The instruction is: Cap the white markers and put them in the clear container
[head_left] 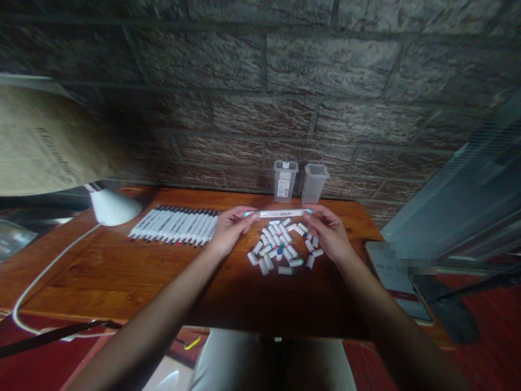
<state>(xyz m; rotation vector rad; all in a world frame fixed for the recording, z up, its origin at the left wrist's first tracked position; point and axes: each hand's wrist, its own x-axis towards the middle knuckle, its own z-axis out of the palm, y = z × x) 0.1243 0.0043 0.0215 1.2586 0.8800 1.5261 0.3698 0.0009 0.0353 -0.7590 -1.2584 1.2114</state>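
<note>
I hold a white marker (278, 213) level above the wooden table (114, 271), one end in each hand. My left hand (229, 228) pinches its left end and my right hand (329, 231) pinches its right end, fingers closed on it. Below the marker lies a loose heap of several white marker caps (280, 250) with coloured tips. To the left a neat row of several white markers (175, 225) lies side by side on the table.
Two clear plastic boxes (285, 181) (314, 183) stand at the table's back edge against a brick wall. A white lamp (112, 206) with a white cable (44, 277) sits at the left. A phone (401, 285) lies at the right edge.
</note>
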